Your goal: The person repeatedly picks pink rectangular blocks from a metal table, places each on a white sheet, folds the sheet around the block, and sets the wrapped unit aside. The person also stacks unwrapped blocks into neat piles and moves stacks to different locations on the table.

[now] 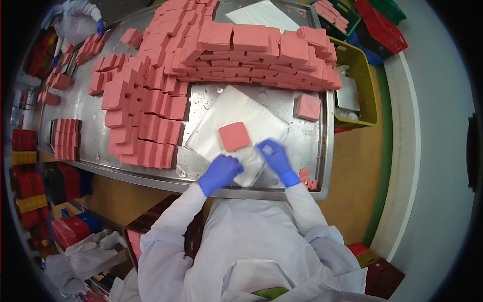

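A pink square block (234, 136) with rounded corners lies on a stack of thin white sheets (249, 107), set at an angle on the metal table. My left hand (222, 171), in a blue glove, is at the near left edge of the sheets with curled fingers; whether they pinch a sheet is hidden. Over the right edge of the stack, my right hand (274, 156) is gloved too and blurred by motion. Its thumb and fingers bend toward each other around a pale patch, which may be sheet seen through the gap. Neither hand touches the pink block.
Piled pink blocks (251, 68) wall off the far side; more rows (156, 128) stand left. A single pink block (309, 107) and pink scraps (308, 180) lie right, inside the table's raised rim (327, 151). Beyond is a yellow-green crate (371, 90). Another person (75, 20) works far left.
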{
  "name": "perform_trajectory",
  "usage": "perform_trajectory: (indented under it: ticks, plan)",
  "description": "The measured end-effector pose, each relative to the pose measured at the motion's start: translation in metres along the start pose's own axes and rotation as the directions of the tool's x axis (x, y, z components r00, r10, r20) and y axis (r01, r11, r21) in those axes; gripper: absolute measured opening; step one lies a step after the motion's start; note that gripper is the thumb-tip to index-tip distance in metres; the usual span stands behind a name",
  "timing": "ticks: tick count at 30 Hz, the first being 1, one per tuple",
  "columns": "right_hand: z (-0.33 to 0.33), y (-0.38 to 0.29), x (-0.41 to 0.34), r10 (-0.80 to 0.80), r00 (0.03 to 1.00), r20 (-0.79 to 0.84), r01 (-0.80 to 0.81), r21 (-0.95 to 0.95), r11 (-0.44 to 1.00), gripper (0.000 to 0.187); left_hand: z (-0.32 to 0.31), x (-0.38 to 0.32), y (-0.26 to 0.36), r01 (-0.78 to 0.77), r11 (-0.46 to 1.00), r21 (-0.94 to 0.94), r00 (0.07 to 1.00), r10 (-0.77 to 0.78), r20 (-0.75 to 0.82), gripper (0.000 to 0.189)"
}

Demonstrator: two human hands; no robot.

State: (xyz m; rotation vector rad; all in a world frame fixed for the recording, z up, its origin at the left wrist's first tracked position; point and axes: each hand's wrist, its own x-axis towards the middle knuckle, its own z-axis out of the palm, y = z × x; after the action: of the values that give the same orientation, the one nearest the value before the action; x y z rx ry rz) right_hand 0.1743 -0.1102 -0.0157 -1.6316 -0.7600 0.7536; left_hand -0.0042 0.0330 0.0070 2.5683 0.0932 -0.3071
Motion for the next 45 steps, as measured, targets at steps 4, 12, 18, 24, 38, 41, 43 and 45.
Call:
perform_trajectory:
  ticks: [4,12,18,24,38,41,43,45]
  plan:
    - [-0.003,-0.005,0.017,-0.014,0.992,-0.128,-0.053,-0.506,0.861,0.019,-0.030,0.048,-0.080,0.410,0.861,-0.300,0.479,-0.483,-0.732,0.014]
    - [0.022,0.009,0.010,0.056,0.959,0.279,0.157,-0.682,0.714,0.045,0.026,0.073,-0.014,0.487,0.869,0.092,0.716,-0.336,-0.612,0.057]
    - [-0.008,0.040,0.030,0.171,0.983,0.072,-0.115,-0.491,0.863,0.058,0.016,0.074,-0.015,0.458,0.888,0.034,0.769,-0.376,-0.517,0.063]
    - [0.050,-0.025,0.068,0.098,0.993,0.067,-0.091,-0.098,0.991,0.055,0.029,0.081,-0.019,0.424,0.903,-0.064,0.621,-0.342,-0.705,0.052]
    - [0.115,-0.009,0.029,-0.384,0.917,0.109,0.337,-0.728,0.597,0.048,0.028,0.008,-0.064,0.136,0.514,-0.847,0.305,-0.835,-0.458,0.030]
    - [0.094,0.025,0.043,-0.410,0.910,0.051,0.394,-0.407,0.824,0.041,0.022,0.053,-0.013,-0.044,0.565,-0.824,0.365,-0.758,-0.540,0.029]
    - [0.070,0.015,0.060,-0.128,0.951,-0.282,0.063,-0.227,0.972,0.040,0.012,0.055,0.028,0.377,0.908,-0.185,0.571,-0.385,-0.726,0.031]
    - [0.059,0.020,0.069,-0.152,0.964,-0.217,0.022,-0.507,0.862,0.042,0.007,0.059,0.041,0.407,0.906,0.115,0.740,-0.253,-0.624,0.039]
